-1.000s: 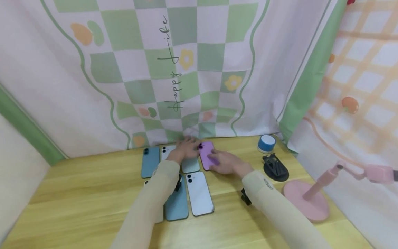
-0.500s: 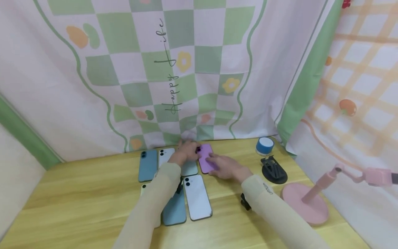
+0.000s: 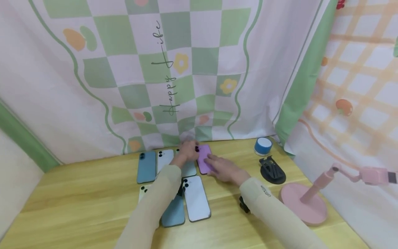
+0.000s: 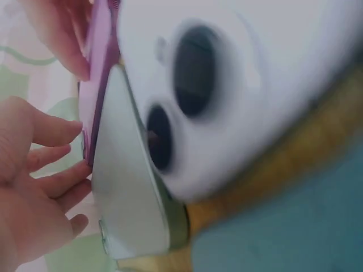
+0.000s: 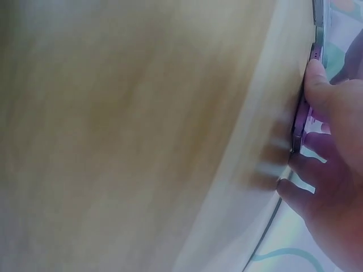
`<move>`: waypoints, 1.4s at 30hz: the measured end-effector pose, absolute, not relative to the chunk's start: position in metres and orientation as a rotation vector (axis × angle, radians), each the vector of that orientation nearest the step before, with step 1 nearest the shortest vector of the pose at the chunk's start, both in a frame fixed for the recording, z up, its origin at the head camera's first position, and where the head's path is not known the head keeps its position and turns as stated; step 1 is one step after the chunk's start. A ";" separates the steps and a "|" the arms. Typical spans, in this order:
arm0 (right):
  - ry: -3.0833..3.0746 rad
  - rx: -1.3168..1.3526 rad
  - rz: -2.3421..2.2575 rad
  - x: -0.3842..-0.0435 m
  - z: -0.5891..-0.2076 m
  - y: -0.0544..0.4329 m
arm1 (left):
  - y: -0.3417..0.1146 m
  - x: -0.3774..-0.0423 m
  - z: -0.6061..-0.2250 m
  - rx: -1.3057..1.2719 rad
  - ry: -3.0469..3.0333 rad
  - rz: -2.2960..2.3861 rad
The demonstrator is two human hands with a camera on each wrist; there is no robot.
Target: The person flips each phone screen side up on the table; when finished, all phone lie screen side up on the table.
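Observation:
A purple smartphone (image 3: pixel 203 159) lies back-up at the right end of the far row. My left hand (image 3: pixel 188 151) reaches over the pale green smartphone (image 3: pixel 190 170), its fingertips at the purple one's top left edge. In the left wrist view those fingers (image 4: pixel 62 181) are spread and fairly straight. From the right, my right hand (image 3: pixel 225 167) holds the purple phone by its lower right part, thumb (image 5: pixel 317 85) against its side. A white smartphone (image 3: pixel 196 199) lies nearer me, beside a blue one (image 3: pixel 174 215) partly under my left sleeve.
Farther left in the far row are a white phone (image 3: pixel 164 159) and a blue phone (image 3: pixel 147 167). A pale yellow phone (image 3: pixel 144 191) shows past my left forearm. At right stand a blue-and-white round container (image 3: pixel 263 146), a black folding stand (image 3: pixel 272 170) and a pink jointed stand (image 3: pixel 303 204).
The head view has shifted slightly. My left fingers have drawn closer together at the purple smartphone's top corner, and the phone now sits a little nearer the pale green one.

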State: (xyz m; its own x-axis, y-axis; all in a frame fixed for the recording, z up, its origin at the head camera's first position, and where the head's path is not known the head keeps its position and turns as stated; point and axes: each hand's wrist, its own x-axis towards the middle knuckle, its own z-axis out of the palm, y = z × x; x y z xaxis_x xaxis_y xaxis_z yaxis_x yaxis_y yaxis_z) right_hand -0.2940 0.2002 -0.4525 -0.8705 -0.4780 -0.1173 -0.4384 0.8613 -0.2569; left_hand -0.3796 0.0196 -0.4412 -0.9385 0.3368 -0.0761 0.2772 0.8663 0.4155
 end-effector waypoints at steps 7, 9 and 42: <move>2.845 -0.712 -0.357 -0.290 -0.455 0.202 | 0.020 -0.382 -0.440 0.419 2.883 0.876; 2.833 -0.700 -0.369 -0.289 -0.455 0.203 | 0.020 -0.381 -0.438 0.409 2.882 0.940; 2.856 -0.622 -0.934 -0.298 -0.422 0.217 | 0.028 -0.387 -0.425 0.043 2.715 1.271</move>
